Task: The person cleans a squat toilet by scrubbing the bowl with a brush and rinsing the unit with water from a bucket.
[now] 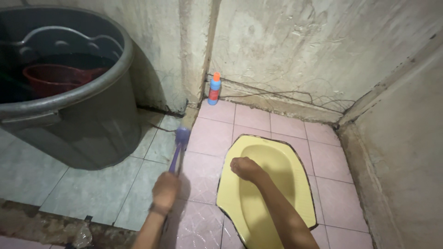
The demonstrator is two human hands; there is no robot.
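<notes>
Sticking up past the left hand (165,191) fingers, a purple brush (179,146).

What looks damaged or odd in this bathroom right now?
The rough grey plaster wall is cracked and stained along its base, behind the small blue bottle with an orange cap. The floor edge at lower left looks broken and crumbled. The yellow squat toilet pan appears intact.

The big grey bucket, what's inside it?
Inside the big grey bucket sits a red dipper in dark water. A grey handle arches over it. The bucket's bottom and how deep the water goes are hidden by its wall and the darkness.
</notes>
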